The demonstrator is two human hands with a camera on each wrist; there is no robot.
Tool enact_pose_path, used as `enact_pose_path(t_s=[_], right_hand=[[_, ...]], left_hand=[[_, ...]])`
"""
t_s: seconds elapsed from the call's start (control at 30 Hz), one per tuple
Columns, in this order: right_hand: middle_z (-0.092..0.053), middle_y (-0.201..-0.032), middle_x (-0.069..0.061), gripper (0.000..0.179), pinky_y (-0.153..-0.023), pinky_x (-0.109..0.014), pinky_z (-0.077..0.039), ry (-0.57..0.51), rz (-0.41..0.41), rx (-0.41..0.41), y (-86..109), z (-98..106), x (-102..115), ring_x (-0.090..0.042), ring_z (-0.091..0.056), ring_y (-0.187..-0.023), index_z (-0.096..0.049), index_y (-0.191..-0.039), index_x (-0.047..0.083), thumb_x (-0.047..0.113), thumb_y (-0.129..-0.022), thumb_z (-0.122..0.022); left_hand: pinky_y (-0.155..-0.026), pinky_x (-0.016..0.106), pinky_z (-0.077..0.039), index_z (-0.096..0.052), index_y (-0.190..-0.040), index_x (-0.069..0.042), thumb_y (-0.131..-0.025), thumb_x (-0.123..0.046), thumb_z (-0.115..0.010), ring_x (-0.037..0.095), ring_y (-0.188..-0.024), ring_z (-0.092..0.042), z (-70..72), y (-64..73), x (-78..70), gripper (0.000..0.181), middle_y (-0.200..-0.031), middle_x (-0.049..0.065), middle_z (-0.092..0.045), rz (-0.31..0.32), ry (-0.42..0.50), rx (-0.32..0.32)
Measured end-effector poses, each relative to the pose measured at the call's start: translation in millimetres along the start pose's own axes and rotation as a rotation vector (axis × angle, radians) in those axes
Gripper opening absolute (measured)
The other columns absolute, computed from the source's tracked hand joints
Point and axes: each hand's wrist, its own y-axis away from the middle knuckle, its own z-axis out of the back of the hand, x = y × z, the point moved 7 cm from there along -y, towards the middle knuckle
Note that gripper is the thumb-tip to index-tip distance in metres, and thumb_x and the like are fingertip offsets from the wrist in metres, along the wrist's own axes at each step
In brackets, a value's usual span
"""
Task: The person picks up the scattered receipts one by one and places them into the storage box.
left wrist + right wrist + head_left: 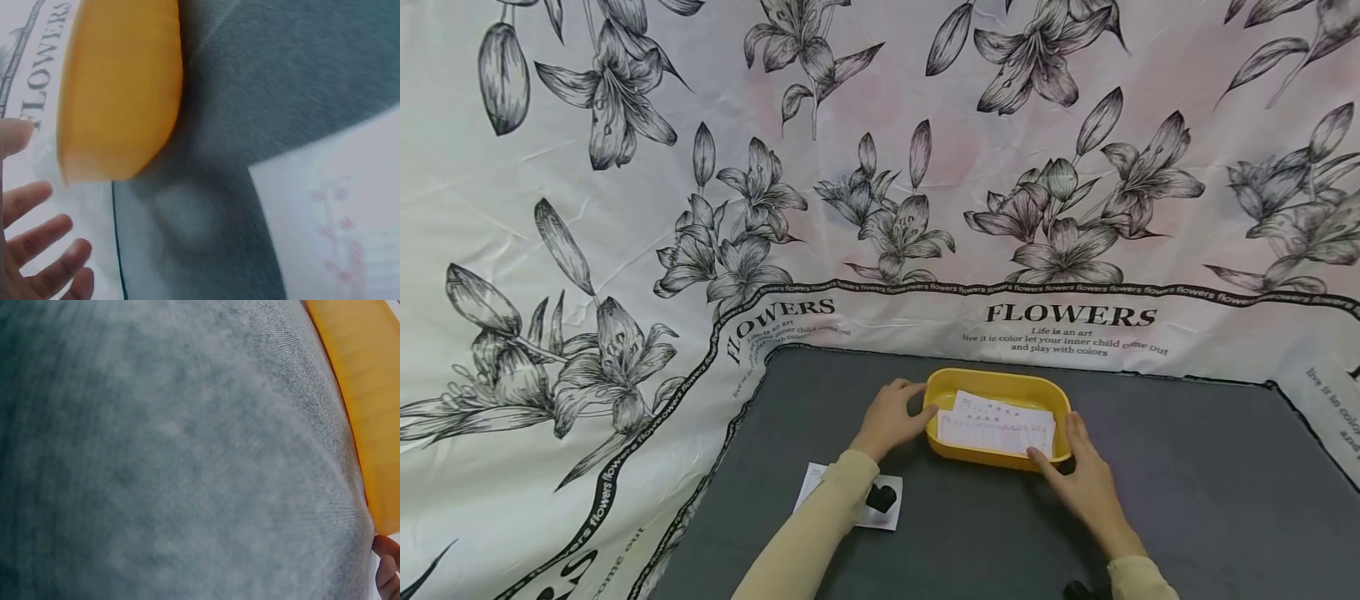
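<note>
A yellow plastic basket [988, 455] with rounded corners sits toward the back of the grey tabletop. White paper slips [992, 432] with printed rows lie inside it. At its left end is my left hand [889, 419]; the left wrist view shows those fingers spread, with a gap between them and the basket wall [122, 94]. My right hand [1088, 482] holds the right end, its thumb over the front rim and its fingers along the outside. Only a few of its fingers [389, 569] show in the right wrist view, right at the basket's corner.
Below my left forearm lie white paper sheets [887, 518], partly covered by the sleeve, with a black heart shape [882, 498] on one. A white cloth with black flower prints [895, 229] hangs behind and left of the grey tabletop [1187, 483].
</note>
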Motion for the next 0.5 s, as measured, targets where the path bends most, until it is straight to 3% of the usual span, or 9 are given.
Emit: enact_pose_path(t_s=[0.37, 0.5], right_hand=[[-0.012, -0.174, -0.028, 0.108, -0.116, -0.076, -0.028, 0.023, 0.007, 0.011, -0.2, 0.6, 1.6, -0.060, -0.023, -0.153, -0.009, -0.168, -0.001, 0.052, -0.098, -0.073], [-0.012, -0.174, -0.028, 0.108, -0.116, -0.076, -0.028, 0.029, 0.011, 0.010, -0.9, 0.3, 1.7, -0.060, -0.023, -0.152, -0.010, -0.168, -0.001, 0.051, -0.098, -0.072]], left_hand=[[-0.107, 0.055, -0.053, -0.062, -0.151, -0.020, -0.100, -0.057, -0.067, 0.036, -0.131, -0.059, 22.2, 40.5, 24.5, 0.063, -0.146, 0.011, -0.061, -0.001, -0.017, -0.056], [-0.105, 0.057, -0.054, -0.061, -0.152, -0.019, -0.097, -0.058, -0.071, 0.037, -0.129, -0.059, 29.1, 54.7, 37.4, 0.068, -0.147, 0.011, -0.061, 0.028, -0.026, -0.064]])
